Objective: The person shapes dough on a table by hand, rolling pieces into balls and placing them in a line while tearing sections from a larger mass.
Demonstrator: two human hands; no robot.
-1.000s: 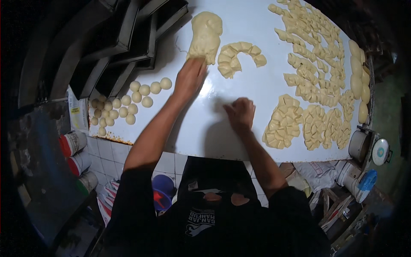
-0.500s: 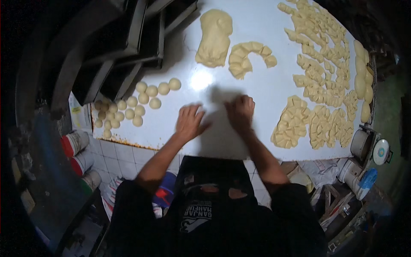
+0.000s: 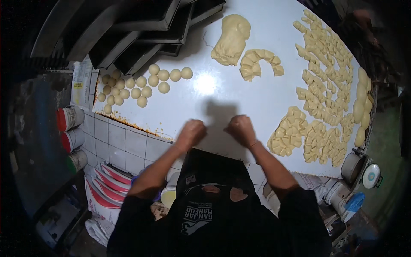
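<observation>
My left hand point(image 3: 192, 134) is curled into a fist at the white table's point(image 3: 273, 88) near edge, with nothing visible in it. My right hand point(image 3: 239, 129) is closed a short way to its right, also showing nothing held. Beyond both lie a large pale dough mound point(image 3: 230, 40) and a curved ring of cut dough point(image 3: 252, 62). Small round dough balls point(image 3: 164, 87) sit at the left. On the right are several cut dough strips point(image 3: 323, 55), flattened clusters of cut pieces point(image 3: 287, 132) and long smooth dough pieces point(image 3: 360, 94) along the edge.
Stacked dark metal pans point(image 3: 141, 23) occupy the back left. Buckets point(image 3: 73, 118) stand beyond the left edge, with red-and-white sacks point(image 3: 107, 186) below. A pot point(image 3: 352, 166), a white lid point(image 3: 371, 175) and more containers point(image 3: 342, 199) are at the lower right.
My left hand has left the dough mound and come back to the near edge, its spread fingers now curled closed. My right hand has drawn back slightly and closed. The camera view has shifted.
</observation>
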